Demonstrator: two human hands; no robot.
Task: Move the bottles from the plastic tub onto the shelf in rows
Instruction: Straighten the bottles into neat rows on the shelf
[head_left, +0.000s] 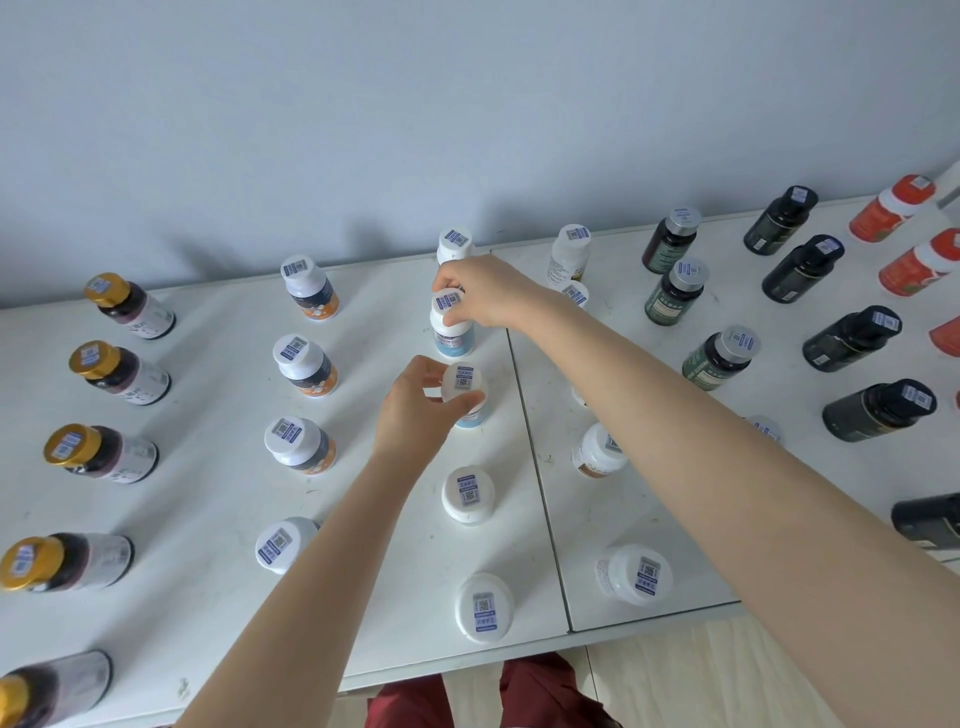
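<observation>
On the white shelf top stand bottles in rows running away from me. My left hand grips the white cap of a white bottle with a light blue label in the middle row. Just behind it, my right hand pinches the cap of a second white and blue bottle. Both bottles stand upright on the surface. A third white bottle stands at the back by the wall. The plastic tub is out of view.
Gold-capped dark bottles line the left. White-capped orange-labelled bottles form the row beside them. Right of the panel seam stand white bottles, green bottles, black bottles and orange bottles.
</observation>
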